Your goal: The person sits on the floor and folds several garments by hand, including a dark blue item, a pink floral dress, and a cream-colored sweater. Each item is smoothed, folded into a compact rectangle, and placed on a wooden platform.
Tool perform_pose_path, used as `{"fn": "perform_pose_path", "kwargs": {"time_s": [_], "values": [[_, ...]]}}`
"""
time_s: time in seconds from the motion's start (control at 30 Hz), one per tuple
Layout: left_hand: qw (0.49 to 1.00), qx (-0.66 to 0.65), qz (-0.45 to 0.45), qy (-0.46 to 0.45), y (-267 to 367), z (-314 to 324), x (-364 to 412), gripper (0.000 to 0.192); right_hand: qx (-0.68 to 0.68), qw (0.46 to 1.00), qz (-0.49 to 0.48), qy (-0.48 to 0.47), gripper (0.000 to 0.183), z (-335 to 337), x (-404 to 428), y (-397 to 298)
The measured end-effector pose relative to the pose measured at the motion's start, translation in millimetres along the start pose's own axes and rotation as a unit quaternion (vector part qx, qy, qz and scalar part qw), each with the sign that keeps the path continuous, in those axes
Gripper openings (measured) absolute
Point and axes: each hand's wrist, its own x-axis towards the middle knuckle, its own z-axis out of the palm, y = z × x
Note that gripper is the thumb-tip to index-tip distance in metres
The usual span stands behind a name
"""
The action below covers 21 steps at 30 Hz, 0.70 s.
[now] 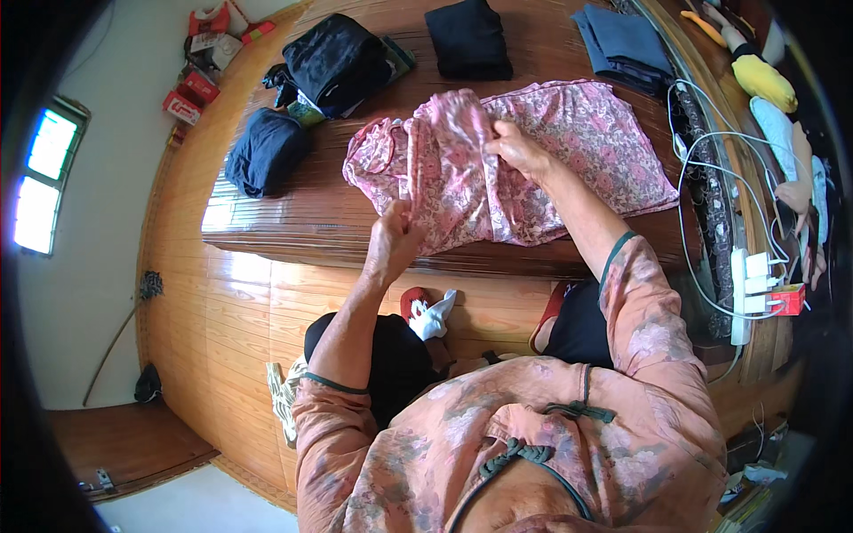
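Observation:
A pink floral garment [573, 146] lies spread over a low brown slatted surface [320, 220] before me, its left part gathered and folded over. My left hand [394, 236] grips the garment's near edge, left of its middle. Farther up and to the right, my right hand [520, 150] pinches a raised fold of the same cloth. The fabric between the hands is lifted and slightly blurred. Beyond the garment rests a folded black cloth [468, 38].
Folded blue cloth [623, 46] sits at the far right. A black bundle [336, 63] and a dark blue one [265, 152] are at the left. White cables run along the right edge to a power strip [740, 293]. A white cloth [432, 320] lies by my foot.

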Motion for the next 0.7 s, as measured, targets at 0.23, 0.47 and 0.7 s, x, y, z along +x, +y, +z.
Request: {"fn": "perform_pose_path", "kwargs": {"time_s": [0.23,0.47,0.7], "values": [[0.945,0.17,0.217,0.175,30.9,-15.6,17.6,0.033,-0.355,0.889,-0.174,0.232,0.034,35.8,-21.6,-41.4],[0.832,0.42,0.344,0.115,37.3,26.1,71.6,0.058,-0.536,0.815,-0.201,0.092,0.057,54.4,-19.9,-3.1],[0.857,0.458,0.225,0.074,21.1,39.1,77.8,0.083,-0.533,0.804,-0.253,0.068,0.055,48.8,-13.8,10.6]]}}
